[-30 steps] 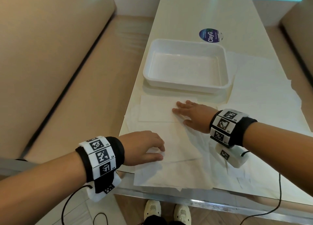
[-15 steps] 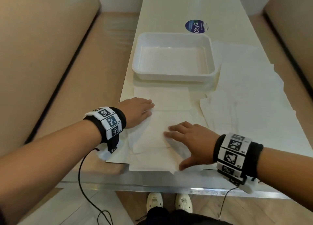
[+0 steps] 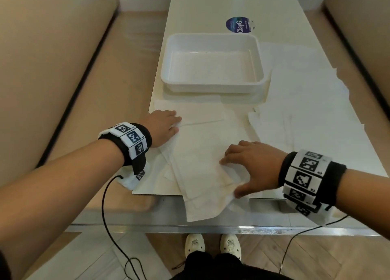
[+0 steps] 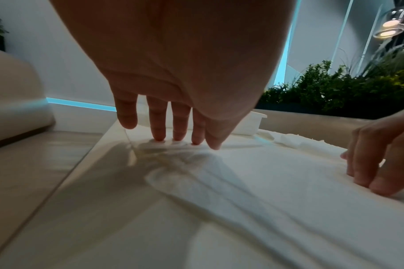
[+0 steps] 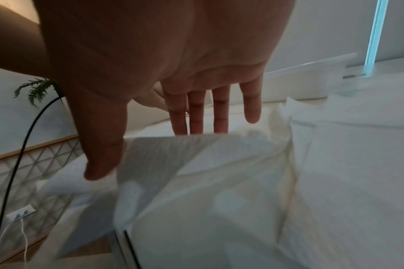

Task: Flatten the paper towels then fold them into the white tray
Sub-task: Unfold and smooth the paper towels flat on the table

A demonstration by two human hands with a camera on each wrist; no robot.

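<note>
A white paper towel (image 3: pixel 202 159) lies partly folded near the table's front edge, one corner hanging over the edge. My left hand (image 3: pixel 163 124) presses flat on its far left part, fingers straight (image 4: pixel 178 131). My right hand (image 3: pixel 247 163) rests on the towel's right side with fingers spread, thumb at the near corner (image 5: pixel 99 163). Behind the towel stands the white tray (image 3: pixel 213 87); whether anything lies in it I cannot tell. More flattened towels (image 3: pixel 306 115) lie spread to the right of the tray.
The cream table (image 3: pixel 202 7) is narrow and runs away from me, with a round blue sticker (image 3: pixel 239 25) behind the tray. Beige benches (image 3: pixel 52 47) flank both sides. Cables hang from both wrists below the table edge.
The towel has slid and turned, so its near corner now hangs over the front edge. My right hand has drawn back to the towel's right side; the left has reached forward onto its far left.
</note>
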